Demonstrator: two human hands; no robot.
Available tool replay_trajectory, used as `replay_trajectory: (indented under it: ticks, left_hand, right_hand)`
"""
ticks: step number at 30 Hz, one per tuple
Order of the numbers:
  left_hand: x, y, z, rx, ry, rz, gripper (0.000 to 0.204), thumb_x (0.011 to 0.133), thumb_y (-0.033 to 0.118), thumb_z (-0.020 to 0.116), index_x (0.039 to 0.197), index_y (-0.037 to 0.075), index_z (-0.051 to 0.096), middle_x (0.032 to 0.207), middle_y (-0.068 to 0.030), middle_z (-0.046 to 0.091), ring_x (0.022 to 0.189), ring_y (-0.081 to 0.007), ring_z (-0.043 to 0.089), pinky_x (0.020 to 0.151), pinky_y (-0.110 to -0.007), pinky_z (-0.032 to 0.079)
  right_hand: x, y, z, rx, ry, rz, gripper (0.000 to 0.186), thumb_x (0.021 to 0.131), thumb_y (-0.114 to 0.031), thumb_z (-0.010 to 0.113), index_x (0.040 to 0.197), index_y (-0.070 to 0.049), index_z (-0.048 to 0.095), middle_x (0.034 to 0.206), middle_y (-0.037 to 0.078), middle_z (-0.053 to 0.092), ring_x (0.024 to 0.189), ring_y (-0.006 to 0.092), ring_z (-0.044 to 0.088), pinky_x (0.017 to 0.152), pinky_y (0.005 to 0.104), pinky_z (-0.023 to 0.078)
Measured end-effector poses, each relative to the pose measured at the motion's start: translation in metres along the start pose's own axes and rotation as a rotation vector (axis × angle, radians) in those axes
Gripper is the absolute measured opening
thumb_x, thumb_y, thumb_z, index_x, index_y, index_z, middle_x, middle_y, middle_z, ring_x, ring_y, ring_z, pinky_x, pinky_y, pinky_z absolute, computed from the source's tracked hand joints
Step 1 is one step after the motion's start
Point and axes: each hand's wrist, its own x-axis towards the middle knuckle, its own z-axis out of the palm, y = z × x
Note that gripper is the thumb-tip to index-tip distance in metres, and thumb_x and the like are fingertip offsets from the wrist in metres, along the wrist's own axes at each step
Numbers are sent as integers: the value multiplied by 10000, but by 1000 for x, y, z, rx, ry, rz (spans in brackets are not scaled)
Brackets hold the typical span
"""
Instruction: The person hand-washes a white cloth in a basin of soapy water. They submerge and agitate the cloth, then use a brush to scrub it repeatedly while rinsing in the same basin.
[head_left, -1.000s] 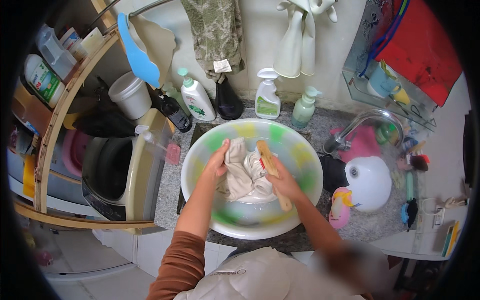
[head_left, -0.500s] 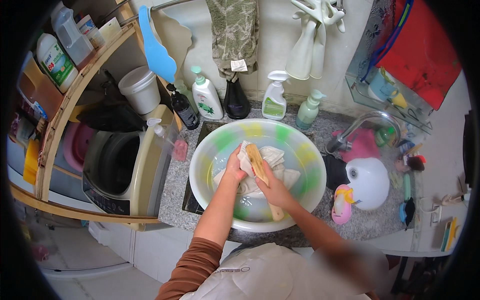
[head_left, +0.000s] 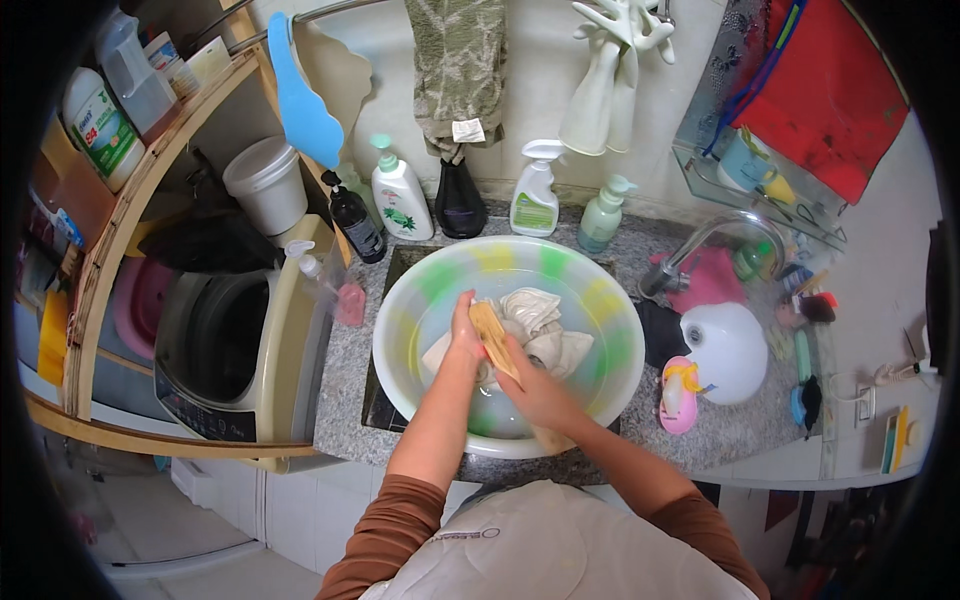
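Observation:
Inside a white basin (head_left: 383,365) with green and yellow patches, both my hands meet above cloudy water. My right hand (head_left: 540,395) is closed round a wooden scrub brush (head_left: 492,335), whose handle slants down toward the near rim. The brush's wooden back faces up, and its bristle side is hidden. On the left, my left hand (head_left: 466,325) curls at the brush's edge, closed on part of a wet white cloth (head_left: 530,312); the brush hides most of its fingers. The rest of the cloth lies bunched in the water, beyond and beside the hands.
Several pump and spray bottles (head_left: 403,200) line the wall behind the basin. To the right are a curved faucet (head_left: 680,268), a white rounded object (head_left: 725,355) and a pink dish (head_left: 678,400). A top-loading washing machine (head_left: 230,340) stands left, beside a wooden-edged shelf (head_left: 165,150).
The cloth bunch near the brush's far end has dropped away to the right into the water. The brush and both hands have moved slightly left and nearer; the whole view has shifted a little.

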Motion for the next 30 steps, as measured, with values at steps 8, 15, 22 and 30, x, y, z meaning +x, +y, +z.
replay_trajectory:
  ticks: [8,15,22,30]
  left_hand:
    - [17,-2,-12,-110,27,-27,358,898,378,323,994,110,540,880,-62,591,798,-238,564,758,-398,471]
    - [16,-15,-10,-14,-50,31,329,891,284,308,951,80,559,867,-82,609,822,-247,585,791,-393,472]
    - [12,17,-39,-128,-26,-52,367,901,334,307,978,79,560,1006,-110,596,933,-263,561,873,-448,432]
    - [8,13,-35,-158,135,-89,404,914,294,310,994,-4,572,994,-140,611,982,-293,568,909,-442,431]
  right_hand:
    - [28,-4,0,29,-19,118,612,890,-308,453,1388,-63,197,1047,303,551,970,392,565,837,395,428]
    - [82,5,-4,-89,49,159,625,872,-366,453,1379,-78,230,1051,277,561,967,392,563,838,401,428]
    - [110,71,-4,-312,-18,232,560,859,-363,448,1346,-122,313,1016,234,596,930,374,589,791,416,462]
    - [161,153,47,-819,-193,234,428,876,-258,427,1260,-68,407,1014,204,603,872,306,619,715,434,478]
